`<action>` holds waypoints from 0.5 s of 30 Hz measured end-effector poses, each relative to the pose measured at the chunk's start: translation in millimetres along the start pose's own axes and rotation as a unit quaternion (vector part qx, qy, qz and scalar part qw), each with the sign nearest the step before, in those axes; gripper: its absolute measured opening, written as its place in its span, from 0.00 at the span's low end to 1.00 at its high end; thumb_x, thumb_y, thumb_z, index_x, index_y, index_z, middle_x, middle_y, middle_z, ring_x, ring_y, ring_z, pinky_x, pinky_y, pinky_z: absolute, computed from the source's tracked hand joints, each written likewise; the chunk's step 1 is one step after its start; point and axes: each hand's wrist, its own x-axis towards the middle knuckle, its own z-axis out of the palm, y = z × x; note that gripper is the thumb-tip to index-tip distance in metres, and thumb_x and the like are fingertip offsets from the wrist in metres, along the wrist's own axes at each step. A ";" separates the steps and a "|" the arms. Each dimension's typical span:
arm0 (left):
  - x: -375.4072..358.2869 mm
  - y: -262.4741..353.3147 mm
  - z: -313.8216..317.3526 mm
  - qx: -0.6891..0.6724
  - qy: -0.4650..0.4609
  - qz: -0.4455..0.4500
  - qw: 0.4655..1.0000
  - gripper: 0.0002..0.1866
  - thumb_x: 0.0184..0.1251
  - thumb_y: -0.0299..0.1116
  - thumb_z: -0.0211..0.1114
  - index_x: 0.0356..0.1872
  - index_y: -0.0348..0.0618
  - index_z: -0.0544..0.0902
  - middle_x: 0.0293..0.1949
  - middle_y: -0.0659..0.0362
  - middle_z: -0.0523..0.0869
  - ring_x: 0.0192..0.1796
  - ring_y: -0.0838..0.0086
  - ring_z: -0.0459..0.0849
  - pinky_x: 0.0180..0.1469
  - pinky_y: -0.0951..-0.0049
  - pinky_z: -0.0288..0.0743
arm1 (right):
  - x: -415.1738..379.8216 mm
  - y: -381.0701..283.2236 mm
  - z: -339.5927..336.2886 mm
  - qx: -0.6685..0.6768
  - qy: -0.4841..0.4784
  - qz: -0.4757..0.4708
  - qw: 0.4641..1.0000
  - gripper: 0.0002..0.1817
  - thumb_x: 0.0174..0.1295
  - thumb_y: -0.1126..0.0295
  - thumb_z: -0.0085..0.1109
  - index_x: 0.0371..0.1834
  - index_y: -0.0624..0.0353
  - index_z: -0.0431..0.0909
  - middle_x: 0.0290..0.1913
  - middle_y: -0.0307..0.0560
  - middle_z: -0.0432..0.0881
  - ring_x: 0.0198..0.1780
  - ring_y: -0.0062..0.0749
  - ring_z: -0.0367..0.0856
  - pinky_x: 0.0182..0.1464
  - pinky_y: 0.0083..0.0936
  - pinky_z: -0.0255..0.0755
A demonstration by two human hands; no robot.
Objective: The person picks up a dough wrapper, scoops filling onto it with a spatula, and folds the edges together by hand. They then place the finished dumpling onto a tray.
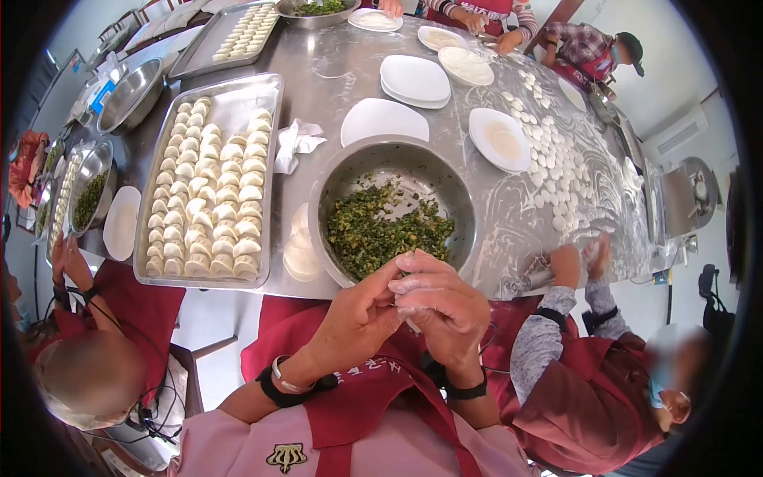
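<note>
My left hand and my right hand meet at the near rim of a steel bowl, fingers closed and pinched together. Between them is a dumpling, almost wholly hidden, with only a sliver of pale dough showing. Flour dusts my right fingers. Chopped green and yellow filling lies in the bowl, with bare metal on its far side. Just left of the bowl, round dough wrappers rest on the table. Farther left, a metal tray carries rows of folded dumplings.
White plates stand beyond the bowl, beside a crumpled tissue. Many dough pieces lie on the floured steel table to the right. A co-worker's hands work near a rolling pin; other people stand around the table.
</note>
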 end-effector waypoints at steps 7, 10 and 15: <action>-3.0 -3.9 4.3 -0.084 0.032 0.039 0.995 0.29 0.74 0.24 0.62 0.73 0.31 0.64 0.61 0.53 0.81 0.63 0.74 0.78 0.64 0.71 0.74 | 0.9 -10.1 7.9 0.080 0.039 0.076 0.993 0.12 0.57 0.74 0.71 0.45 0.61 0.88 0.52 0.53 0.87 0.67 0.53 0.77 0.67 0.43 0.73; -4.2 -2.9 4.8 -0.091 0.033 0.045 0.994 0.28 0.74 0.22 0.61 0.72 0.30 0.65 0.62 0.53 0.80 0.64 0.73 0.77 0.64 0.71 0.74 | -1.6 -9.1 6.1 0.084 0.035 0.073 0.993 0.12 0.59 0.73 0.70 0.46 0.60 0.88 0.53 0.53 0.87 0.68 0.53 0.76 0.69 0.44 0.70; -8.1 -5.0 0.6 -0.036 0.023 0.015 0.999 0.25 0.74 0.22 0.62 0.69 0.29 0.68 0.62 0.53 0.79 0.62 0.73 0.78 0.64 0.71 0.74 | -5.5 -1.3 6.2 0.005 0.009 0.020 1.000 0.12 0.61 0.69 0.69 0.45 0.61 0.88 0.53 0.53 0.87 0.69 0.54 0.75 0.70 0.45 0.67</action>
